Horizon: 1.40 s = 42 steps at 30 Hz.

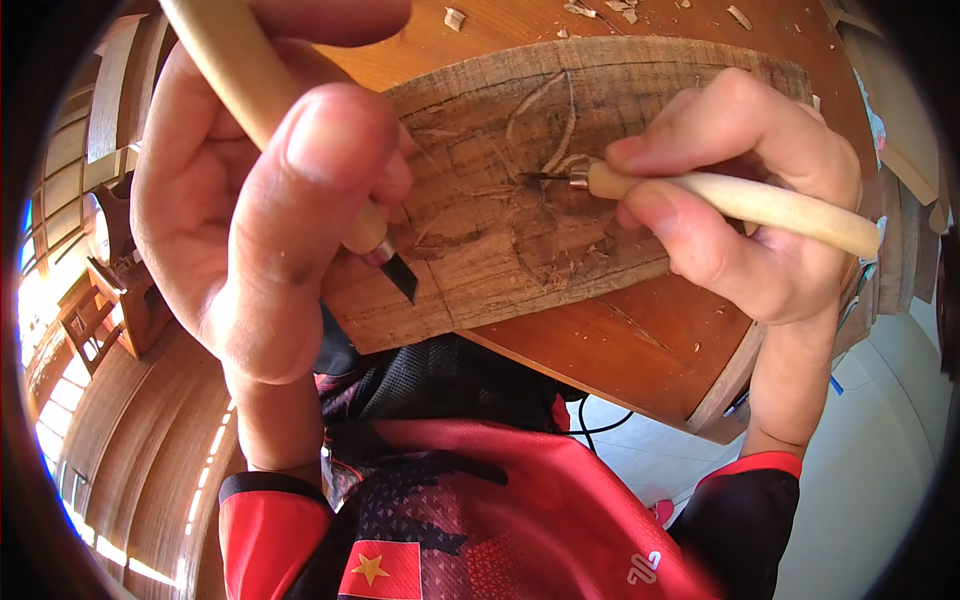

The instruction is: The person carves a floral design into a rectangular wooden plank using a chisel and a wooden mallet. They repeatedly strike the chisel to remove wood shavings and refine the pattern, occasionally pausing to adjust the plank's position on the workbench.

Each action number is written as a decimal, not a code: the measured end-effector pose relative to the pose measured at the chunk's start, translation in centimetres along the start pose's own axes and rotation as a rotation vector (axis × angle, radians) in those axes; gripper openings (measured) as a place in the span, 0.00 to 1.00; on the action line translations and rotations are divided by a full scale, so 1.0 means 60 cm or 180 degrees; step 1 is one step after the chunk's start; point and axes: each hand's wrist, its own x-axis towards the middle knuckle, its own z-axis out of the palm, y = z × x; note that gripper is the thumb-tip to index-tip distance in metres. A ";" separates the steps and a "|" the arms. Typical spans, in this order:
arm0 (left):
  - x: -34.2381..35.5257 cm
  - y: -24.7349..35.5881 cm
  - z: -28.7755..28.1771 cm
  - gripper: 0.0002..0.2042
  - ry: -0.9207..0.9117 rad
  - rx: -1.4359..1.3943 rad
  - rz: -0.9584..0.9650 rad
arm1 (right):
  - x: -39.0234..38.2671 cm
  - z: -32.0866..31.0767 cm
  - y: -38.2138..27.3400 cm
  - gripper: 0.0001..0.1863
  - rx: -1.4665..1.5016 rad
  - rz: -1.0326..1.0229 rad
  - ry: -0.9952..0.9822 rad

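Note:
Under both hands lies a brown wooden board with leaf-like outlines cut into its face. My left hand is closed round a carving knife with a pale wooden handle; its dark slanted blade points down over the board's left part, and I cannot tell whether it touches. Between thumb and fingers, my right hand grips a second carving tool, a slim chisel with a pale handle and metal collar. Its thin dark tip reaches the carved lines near the board's middle. Small shavings lie around that spot.
The board rests on an orange-brown wooden table. Wood chips are scattered along its far side. A wooden stool stands at the left, and planks lean at the right. A black cable hangs below the table edge.

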 end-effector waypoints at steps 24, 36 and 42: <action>0.004 0.003 0.001 0.29 -0.0093 0.0020 0.0036 | 0.023 -0.011 -0.010 0.09 0.0021 -0.0172 -0.0506; 0.003 0.002 -0.002 0.29 -0.0066 0.0000 0.0013 | 0.020 -0.012 -0.009 0.10 0.0181 -0.0118 -0.0506; 0.002 0.001 -0.002 0.29 -0.0061 -0.0029 0.0026 | 0.006 -0.015 0.002 0.09 -0.0094 -0.0074 -0.0292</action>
